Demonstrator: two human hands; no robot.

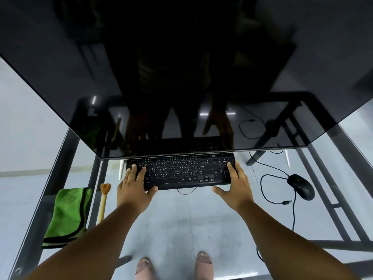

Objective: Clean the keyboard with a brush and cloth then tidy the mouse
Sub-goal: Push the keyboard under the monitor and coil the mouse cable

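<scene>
A black keyboard (181,170) lies on the glass desk just below a large dark monitor. My left hand (134,188) grips its left end, fingers over the keys and thumb under the front edge. My right hand (235,185) grips its right end the same way. A green cloth (67,216) with black trim lies folded at the left. Beside it rests a small brush (104,201) with a pale wooden handle, bristles pointing away from me. A black wired mouse (301,186) sits to the right, its cable looping loosely.
The dark monitor (181,77) overhangs the keyboard's far edge and reflects my hands. The glass desk top (181,219) shows the metal frame, the floor and my feet beneath. A loose cable end (286,202) lies near the mouse.
</scene>
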